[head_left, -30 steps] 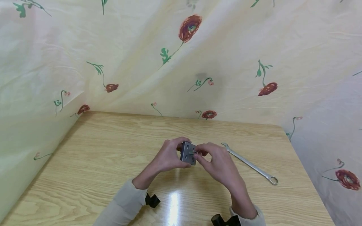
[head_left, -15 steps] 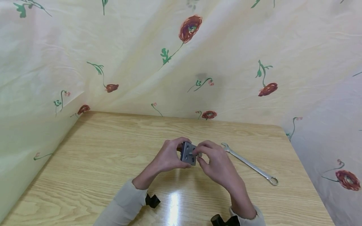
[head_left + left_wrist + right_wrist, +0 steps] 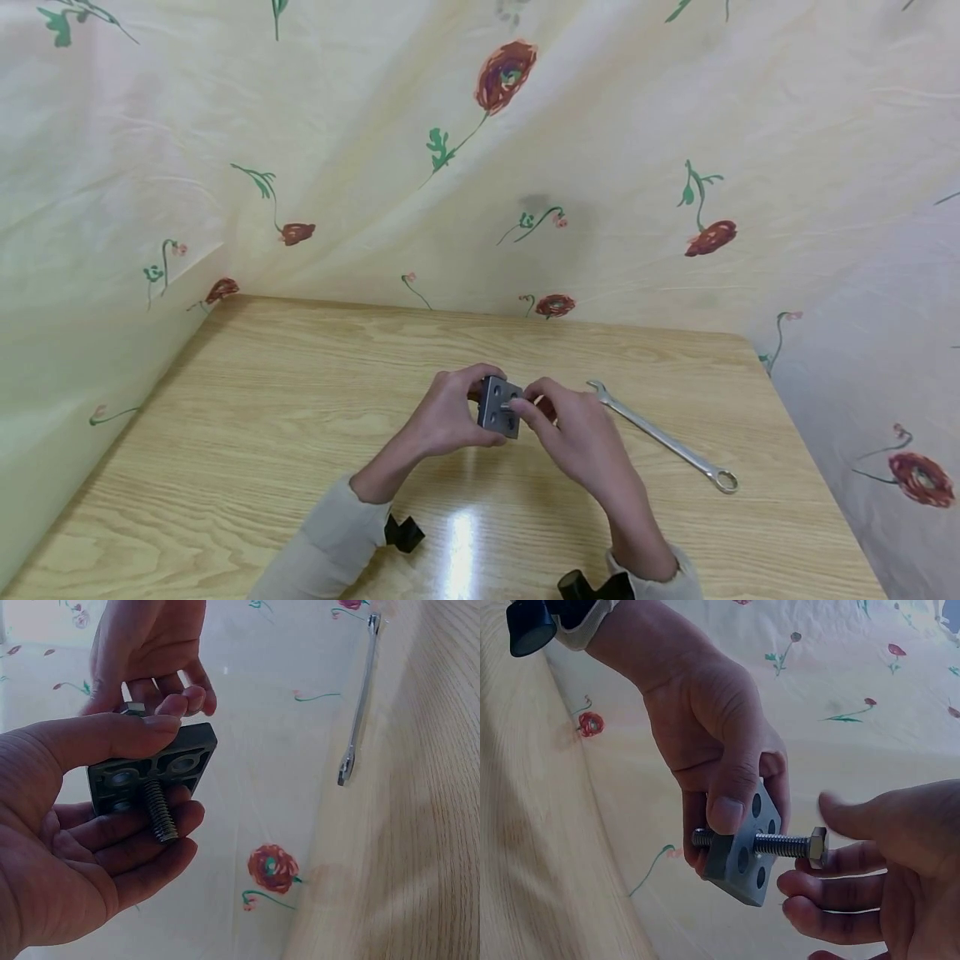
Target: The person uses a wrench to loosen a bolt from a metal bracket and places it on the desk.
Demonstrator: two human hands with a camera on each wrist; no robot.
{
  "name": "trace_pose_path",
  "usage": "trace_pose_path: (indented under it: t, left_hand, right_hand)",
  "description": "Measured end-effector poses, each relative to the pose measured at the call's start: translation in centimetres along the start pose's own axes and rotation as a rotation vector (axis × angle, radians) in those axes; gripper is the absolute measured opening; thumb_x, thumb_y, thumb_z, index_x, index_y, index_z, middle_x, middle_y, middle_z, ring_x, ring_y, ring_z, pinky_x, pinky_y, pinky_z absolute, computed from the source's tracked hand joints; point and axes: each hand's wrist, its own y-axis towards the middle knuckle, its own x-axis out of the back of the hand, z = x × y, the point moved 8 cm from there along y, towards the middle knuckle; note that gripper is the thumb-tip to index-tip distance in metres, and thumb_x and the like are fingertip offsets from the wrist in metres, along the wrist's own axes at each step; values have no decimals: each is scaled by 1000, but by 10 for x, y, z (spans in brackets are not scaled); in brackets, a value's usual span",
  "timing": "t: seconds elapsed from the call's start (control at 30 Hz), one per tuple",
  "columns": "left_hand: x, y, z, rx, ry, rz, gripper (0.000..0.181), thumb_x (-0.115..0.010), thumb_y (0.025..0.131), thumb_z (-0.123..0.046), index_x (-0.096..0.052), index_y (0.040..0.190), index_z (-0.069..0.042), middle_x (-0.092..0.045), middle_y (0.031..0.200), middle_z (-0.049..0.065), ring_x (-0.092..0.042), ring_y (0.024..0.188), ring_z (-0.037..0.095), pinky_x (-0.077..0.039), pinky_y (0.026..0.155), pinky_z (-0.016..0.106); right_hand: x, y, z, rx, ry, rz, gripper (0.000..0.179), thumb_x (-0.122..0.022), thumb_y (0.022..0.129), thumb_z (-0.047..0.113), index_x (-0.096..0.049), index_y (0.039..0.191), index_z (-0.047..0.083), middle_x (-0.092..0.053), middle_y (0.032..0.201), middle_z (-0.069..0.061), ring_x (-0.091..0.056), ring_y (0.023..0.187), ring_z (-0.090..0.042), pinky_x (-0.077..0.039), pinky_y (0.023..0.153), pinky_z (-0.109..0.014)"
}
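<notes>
My left hand [image 3: 453, 417] grips a small grey rectangular block [image 3: 739, 851] with several holes, thumb on one edge and fingers on the opposite side. A hex-head bolt [image 3: 784, 845] runs through the block's middle hole, and its threaded end [image 3: 161, 814] sticks out on the far side. My right hand [image 3: 573, 425] is at the bolt's head [image 3: 819, 847]. In the right wrist view its index finger lies right at the underside of the head, while the blurred thumb [image 3: 847, 817] stands a little above it. The other fingers bend loosely below.
A combination wrench [image 3: 660, 433] lies slantwise on the wooden table [image 3: 300, 375], right of my hands. Flower-patterned cloth [image 3: 375, 167] hangs behind the table and along its sides. Black wrist-camera mounts [image 3: 405, 533] sit at both sleeves.
The right hand's fingers have shifted over the bolt: the index finger has drawn back and the thumb has come forward across it. The left hand and the block keep their place.
</notes>
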Motion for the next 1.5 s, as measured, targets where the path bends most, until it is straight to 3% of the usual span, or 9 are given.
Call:
trace_pose_path:
  t: [0.27,0.77,0.87,1.0,1.17,1.3,1.5]
  left_hand:
    - [0,-2,-1,-5,-20,8,61,-88,63,-8,-60,117,-8,-74,100,10,-70,88,18,-56,84,39]
    - [-1,-4,-1,-14,-4,14,62,-88,62,-7,-61,117,-9,-74,99,9,-70,87,17,-56,84,38]
    - [-1,-4,0,-11,-9,12,62,-88,62,-7,-60,118,-8,-73,100,9,-70,88,17,-56,83,37]
    - [0,-4,0,-9,-8,9,63,-88,63,-7,-60,119,-8,-73,101,9,-70,88,17,-57,83,37]
    - [0,-3,0,-4,-7,9,64,-89,62,-7,-60,119,-7,-73,101,9,-69,87,17,-57,83,38]
    - [1,-2,0,0,-15,10,64,-89,62,-7,-60,118,-7,-73,101,9,-69,87,17,-56,84,39]
    - [2,1,-1,11,-35,15,63,-88,62,-6,-61,118,-7,-73,101,10,-70,88,18,-55,87,44]
  right_hand:
    - [4,-5,12,105,-34,-74,12,-69,88,24,-72,98,17,-70,83,6,-59,75,-4,-44,64,-21]
    - [8,-13,31,357,-131,-169,20,-80,73,2,-75,88,14,-69,95,1,-65,87,-13,-53,74,-32]
    - [8,-12,28,321,-100,-154,25,-81,76,9,-73,99,14,-69,101,-1,-65,89,-15,-53,74,-32]
    - [9,-9,16,167,-45,-123,34,-76,83,28,-67,113,15,-69,101,-1,-63,85,-14,-49,68,-26]
    - [8,-5,6,40,-25,-72,28,-63,91,40,-71,102,16,-69,79,5,-53,64,-6,-40,55,-20]
    - [6,-3,7,40,-21,-51,22,-62,93,36,-72,97,17,-70,77,6,-53,64,-3,-40,56,-19]
    - [11,-1,14,128,-33,-73,11,-71,86,22,-74,96,17,-71,81,7,-60,73,-3,-45,64,-20]
